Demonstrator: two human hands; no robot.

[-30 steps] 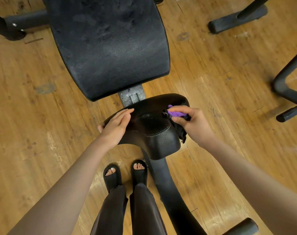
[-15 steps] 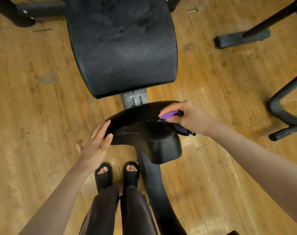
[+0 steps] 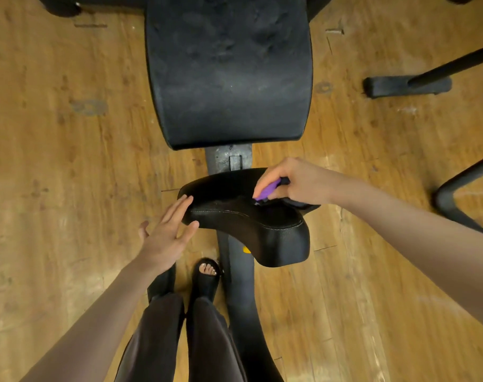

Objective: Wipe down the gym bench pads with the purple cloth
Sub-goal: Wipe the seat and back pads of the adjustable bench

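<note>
Wiping the seat pad (image 3: 251, 224) | right hand (image 3: 295, 180) pinches the purple cloth (image 3: 268, 191) on its far right edge | left hand (image 3: 167, 230) flat, fingers straight, against the left side | next, I think: sweep across, then the back pad (image 3: 229, 70).

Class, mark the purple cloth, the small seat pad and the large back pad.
purple cloth (image 3: 268, 192), head view, visible strip under the fingers.
seat pad (image 3: 251, 219), head view, top surface.
back pad (image 3: 229, 73), head view, centre.
</note>
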